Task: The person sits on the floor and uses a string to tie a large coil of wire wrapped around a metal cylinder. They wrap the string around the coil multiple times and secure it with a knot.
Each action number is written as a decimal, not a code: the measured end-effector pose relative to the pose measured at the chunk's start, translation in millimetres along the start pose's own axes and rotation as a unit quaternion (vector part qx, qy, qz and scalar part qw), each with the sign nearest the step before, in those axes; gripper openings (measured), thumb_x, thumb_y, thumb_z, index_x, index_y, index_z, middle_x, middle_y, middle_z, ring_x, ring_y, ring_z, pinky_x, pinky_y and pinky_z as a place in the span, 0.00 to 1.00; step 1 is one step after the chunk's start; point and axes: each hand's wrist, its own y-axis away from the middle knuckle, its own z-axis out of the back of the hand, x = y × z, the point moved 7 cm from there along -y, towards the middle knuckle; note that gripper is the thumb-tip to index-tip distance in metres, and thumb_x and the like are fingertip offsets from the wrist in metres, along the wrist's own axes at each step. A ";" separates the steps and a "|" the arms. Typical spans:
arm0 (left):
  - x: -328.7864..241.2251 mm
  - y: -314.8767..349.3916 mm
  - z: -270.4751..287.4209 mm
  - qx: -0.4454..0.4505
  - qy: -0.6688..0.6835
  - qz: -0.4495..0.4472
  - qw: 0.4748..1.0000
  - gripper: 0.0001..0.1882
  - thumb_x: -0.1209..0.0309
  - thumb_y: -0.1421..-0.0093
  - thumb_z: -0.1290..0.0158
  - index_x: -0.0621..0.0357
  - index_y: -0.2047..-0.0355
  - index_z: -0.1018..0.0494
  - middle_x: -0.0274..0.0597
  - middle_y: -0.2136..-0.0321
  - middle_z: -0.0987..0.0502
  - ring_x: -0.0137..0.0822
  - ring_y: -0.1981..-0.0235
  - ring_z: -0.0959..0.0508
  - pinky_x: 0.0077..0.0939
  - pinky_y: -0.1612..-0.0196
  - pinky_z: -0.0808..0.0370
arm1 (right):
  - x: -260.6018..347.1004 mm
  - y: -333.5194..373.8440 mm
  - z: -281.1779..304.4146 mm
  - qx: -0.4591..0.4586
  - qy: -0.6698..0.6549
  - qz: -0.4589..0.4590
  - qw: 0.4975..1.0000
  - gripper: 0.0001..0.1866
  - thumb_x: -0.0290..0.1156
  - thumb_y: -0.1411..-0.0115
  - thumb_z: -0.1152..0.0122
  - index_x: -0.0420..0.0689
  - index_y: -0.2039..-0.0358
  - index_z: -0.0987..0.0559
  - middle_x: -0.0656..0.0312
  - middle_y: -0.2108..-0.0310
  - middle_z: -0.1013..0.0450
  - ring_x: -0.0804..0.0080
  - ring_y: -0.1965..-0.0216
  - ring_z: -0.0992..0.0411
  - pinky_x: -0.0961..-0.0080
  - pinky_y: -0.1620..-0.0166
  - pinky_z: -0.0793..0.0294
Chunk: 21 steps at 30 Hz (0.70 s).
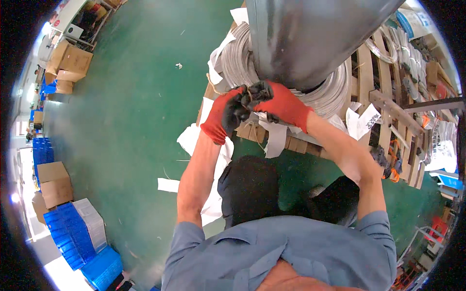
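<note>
A large coil of pale metal wire [236, 57] lies around the foot of a dark grey drum-like cylinder [315, 43] on a wooden pallet [247, 132]. I wear red gloves with black palms and fingers. At the coil's near side my left hand [227, 114] and my right hand [280, 103] meet, fingers closed in pinches. A thin tan string [212, 86] runs out beside my left hand, and a bit of it shows between both hands' fingertips. Strips of white wrapping [275, 138] hang under the coil. My palms' insides are hidden.
More white wrapping [190, 137] trails on the green floor [131, 121] to my left. On the right stand slatted pallets [367, 72] with smaller wire bundles [410, 53] and a metal bar [432, 105]. Cardboard boxes [54, 182] and blue bins [70, 235] line the far left.
</note>
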 end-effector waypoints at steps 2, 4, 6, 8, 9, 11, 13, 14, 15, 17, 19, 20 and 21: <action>-3.3 -3.4 5.9 0.027 -0.071 -0.036 0.996 0.11 0.61 0.38 0.53 0.56 0.68 0.29 0.33 0.79 0.27 0.24 0.85 0.32 0.19 0.80 0.33 | -17.2 -5.5 17.4 -0.024 0.013 -0.028 0.999 0.18 0.39 0.51 0.37 0.39 0.65 0.24 0.60 0.71 0.26 0.74 0.70 0.30 0.74 0.68 0.31; -8.7 0.4 4.4 -0.046 -0.175 -0.065 0.981 0.12 0.61 0.38 0.54 0.55 0.66 0.29 0.33 0.79 0.27 0.24 0.85 0.32 0.19 0.81 0.34 | -21.7 -2.4 24.5 -0.007 0.007 -0.040 0.999 0.19 0.41 0.53 0.36 0.38 0.67 0.23 0.56 0.72 0.25 0.69 0.71 0.27 0.70 0.68 0.29; -13.4 4.8 0.7 -0.078 -0.227 -0.076 0.968 0.12 0.61 0.37 0.54 0.56 0.66 0.29 0.32 0.79 0.29 0.24 0.85 0.34 0.19 0.81 0.36 | -13.9 7.7 28.9 0.042 -0.015 -0.036 0.998 0.20 0.42 0.53 0.37 0.37 0.66 0.23 0.55 0.72 0.25 0.69 0.71 0.27 0.70 0.67 0.28; -15.5 14.1 4.3 -0.080 -0.228 -0.069 0.968 0.12 0.62 0.37 0.55 0.58 0.68 0.30 0.32 0.80 0.31 0.23 0.84 0.36 0.18 0.81 0.39 | -0.3 12.0 25.7 0.047 0.013 -0.074 0.996 0.22 0.41 0.51 0.39 0.37 0.61 0.24 0.57 0.69 0.25 0.68 0.68 0.28 0.72 0.63 0.29; -8.4 12.6 6.4 -0.033 -0.135 -0.041 0.989 0.12 0.62 0.37 0.55 0.58 0.67 0.29 0.32 0.80 0.30 0.23 0.84 0.35 0.18 0.81 0.38 | 15.1 8.9 29.0 -0.014 0.148 0.008 0.989 0.20 0.38 0.50 0.39 0.39 0.60 0.24 0.61 0.69 0.26 0.71 0.69 0.29 0.75 0.64 0.30; 8.4 3.9 16.5 0.063 0.055 0.018 0.996 0.13 0.61 0.38 0.54 0.58 0.66 0.28 0.32 0.79 0.29 0.23 0.83 0.33 0.19 0.81 0.38 | 58.7 20.7 19.2 -0.178 0.376 0.138 0.899 0.20 0.35 0.50 0.38 0.41 0.56 0.25 0.65 0.69 0.27 0.73 0.68 0.30 0.78 0.65 0.31; 9.7 -6.7 16.7 0.017 0.017 0.003 1.000 0.12 0.61 0.39 0.52 0.56 0.63 0.28 0.30 0.79 0.28 0.24 0.83 0.33 0.19 0.80 0.35 | 26.5 6.3 3.1 -0.070 0.178 0.079 0.978 0.23 0.37 0.51 0.38 0.38 0.57 0.26 0.57 0.67 0.25 0.64 0.67 0.27 0.71 0.62 0.29; 9.1 -11.0 16.5 -0.006 -0.002 -0.005 1.000 0.13 0.61 0.40 0.51 0.54 0.61 0.27 0.30 0.79 0.28 0.24 0.83 0.32 0.19 0.80 0.34 | 11.4 1.9 -1.9 -0.015 0.073 0.048 0.996 0.24 0.39 0.51 0.37 0.37 0.57 0.27 0.53 0.66 0.24 0.59 0.66 0.26 0.67 0.60 0.28; 7.0 -9.3 21.5 -0.015 -0.070 -0.019 0.997 0.13 0.61 0.40 0.51 0.55 0.61 0.27 0.30 0.78 0.28 0.24 0.83 0.32 0.20 0.80 0.34 | 3.7 2.6 0.1 0.013 0.019 -0.036 0.999 0.25 0.38 0.51 0.37 0.38 0.55 0.27 0.58 0.65 0.25 0.68 0.66 0.27 0.73 0.61 0.29; -1.0 -1.2 24.4 -0.035 -0.204 -0.047 0.977 0.12 0.62 0.39 0.51 0.56 0.61 0.26 0.30 0.78 0.27 0.25 0.83 0.31 0.20 0.80 0.33 | 0.7 13.5 26.7 0.026 -0.025 -0.109 0.993 0.23 0.36 0.50 0.37 0.39 0.55 0.26 0.60 0.65 0.25 0.72 0.66 0.28 0.76 0.62 0.29; -7.2 12.3 9.4 -0.054 -0.352 -0.105 0.929 0.14 0.62 0.41 0.49 0.60 0.63 0.26 0.34 0.79 0.26 0.26 0.82 0.30 0.22 0.78 0.33 | 32.9 32.5 49.7 -0.022 -0.104 -0.122 0.987 0.19 0.31 0.48 0.41 0.41 0.54 0.26 0.63 0.69 0.27 0.77 0.73 0.32 0.80 0.69 0.32; -11.0 20.0 4.8 -0.068 -0.423 -0.135 0.894 0.14 0.62 0.41 0.48 0.62 0.64 0.26 0.36 0.80 0.26 0.26 0.81 0.29 0.23 0.78 0.32 | 63.1 45.4 58.1 -0.070 -0.159 -0.096 0.980 0.16 0.27 0.45 0.44 0.43 0.54 0.26 0.63 0.73 0.29 0.81 0.79 0.34 0.82 0.76 0.34; -14.0 15.8 0.9 -0.056 -0.463 -0.184 0.865 0.13 0.66 0.43 0.48 0.61 0.61 0.26 0.44 0.78 0.24 0.34 0.79 0.25 0.30 0.76 0.30 | 79.5 52.2 71.3 -0.116 -0.240 -0.059 0.962 0.16 0.27 0.44 0.45 0.43 0.54 0.27 0.63 0.73 0.29 0.80 0.81 0.35 0.82 0.77 0.34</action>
